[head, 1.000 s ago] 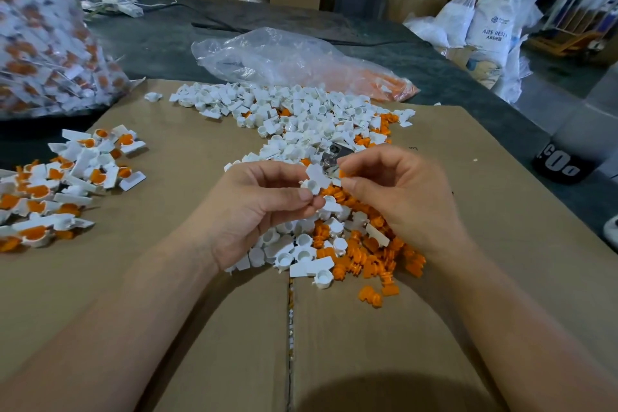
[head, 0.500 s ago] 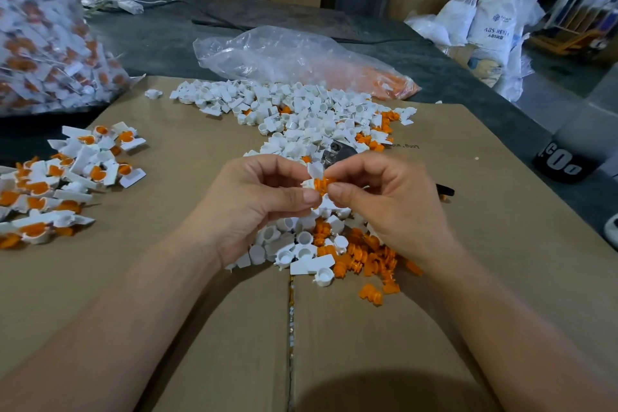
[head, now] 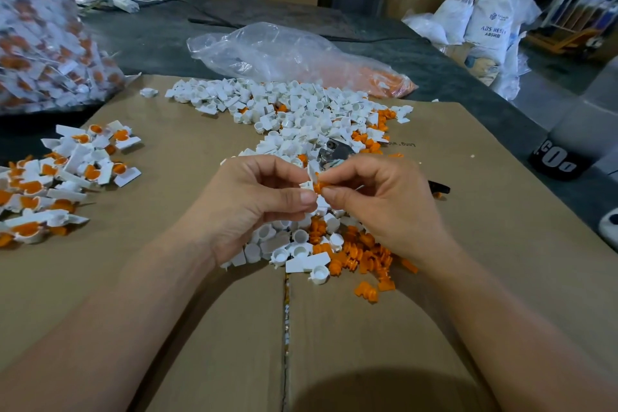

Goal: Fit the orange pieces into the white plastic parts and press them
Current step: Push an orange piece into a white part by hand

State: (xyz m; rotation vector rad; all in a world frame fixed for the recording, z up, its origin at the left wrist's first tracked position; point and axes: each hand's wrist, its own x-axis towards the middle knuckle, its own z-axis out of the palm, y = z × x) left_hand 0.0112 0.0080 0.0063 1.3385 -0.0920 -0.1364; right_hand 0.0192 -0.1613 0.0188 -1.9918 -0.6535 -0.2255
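My left hand (head: 254, 207) pinches a small white plastic part (head: 311, 176) between thumb and fingers, above the middle of the cardboard. My right hand (head: 384, 204) pinches an orange piece (head: 319, 187) and holds it against that white part. Below my hands lies a heap of loose orange pieces (head: 364, 254) mixed with white parts. A larger pile of white parts (head: 301, 114) spreads behind my hands. Assembled white-and-orange pieces (head: 60, 177) lie in a heap at the left.
The work surface is a flattened cardboard box (head: 200, 311) with a seam down its middle. A clear plastic bag (head: 284, 53) lies behind the white pile. A big bag of finished pieces (head: 43, 37) stands far left. A dark tool (head: 438, 187) lies behind my right hand.
My right hand has brought the orange piece to the white part held in my left hand; the two hands now meet, slightly higher than before.
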